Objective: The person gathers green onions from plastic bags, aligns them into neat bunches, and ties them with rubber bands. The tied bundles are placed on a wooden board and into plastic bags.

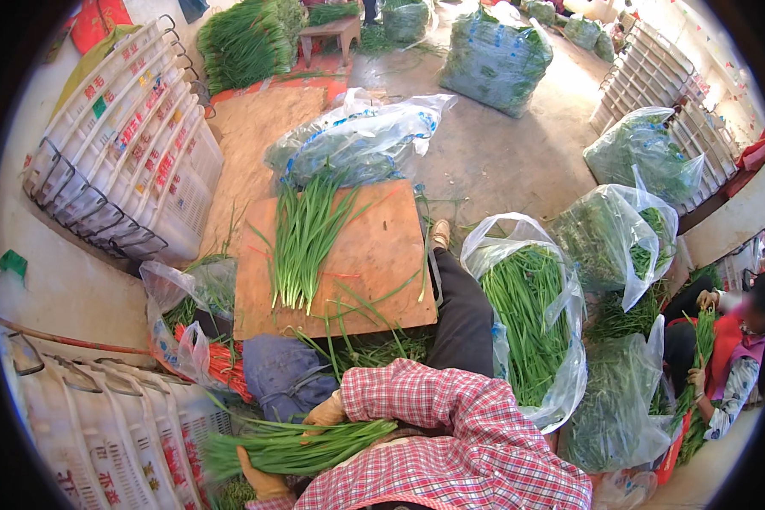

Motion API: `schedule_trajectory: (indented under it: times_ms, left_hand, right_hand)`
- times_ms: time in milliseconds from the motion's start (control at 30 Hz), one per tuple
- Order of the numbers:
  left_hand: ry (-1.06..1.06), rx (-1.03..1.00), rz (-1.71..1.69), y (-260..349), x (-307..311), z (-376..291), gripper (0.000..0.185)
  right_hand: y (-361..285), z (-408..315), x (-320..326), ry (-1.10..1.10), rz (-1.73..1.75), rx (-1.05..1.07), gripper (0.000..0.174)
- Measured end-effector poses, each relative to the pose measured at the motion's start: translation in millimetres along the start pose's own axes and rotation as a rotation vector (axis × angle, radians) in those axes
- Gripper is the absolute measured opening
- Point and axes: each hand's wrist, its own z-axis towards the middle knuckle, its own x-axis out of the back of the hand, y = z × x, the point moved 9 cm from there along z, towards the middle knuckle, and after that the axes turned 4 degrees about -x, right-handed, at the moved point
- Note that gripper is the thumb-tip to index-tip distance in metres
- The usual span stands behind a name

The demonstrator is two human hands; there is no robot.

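A loose bunch of green Chinese chives lies across my lap, low in the view. My left hand holds it near the leafy end, which is blurred. My right hand grips the same bunch from above, its fingers partly hidden among the stalks. In front of my knees stands a low wooden board. Another bunch of chives rests on that board, pale cut ends towards me. A few stray leaves and thin red strips lie beside it.
An open plastic bag of chives stands by my right leg. Red ties sit at my left. White plastic crates are stacked along the left. Filled bags stand farther off. At the right, a co-worker holds chives.
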Motion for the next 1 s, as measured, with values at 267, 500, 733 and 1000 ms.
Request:
schedule_trajectory:
  times_ms: [267,500,733,1000]
  left_hand:
    - [-0.007,-0.038,1.166,103.8,-17.1,-61.5,0.098]
    - [-1.081,-0.3,1.942,6.4,-140.2,-44.1,0.128]
    - [-0.703,-0.397,1.67,1.7,-106.9,-23.6,0.101]
    - [-0.216,0.072,0.872,-21.6,-7.0,-9.2,0.038]
  right_hand:
    - [23.8,22.2,4.3,-0.071,0.09,-0.14,0.081]
    - [52.9,49.1,15.6,-0.121,-0.079,-0.118,0.071]
    - [33.6,-89.8,29.0,-0.047,0.545,-0.203,0.07]
    - [20.0,-153.9,59.8,0.528,0.461,-0.028,0.065]
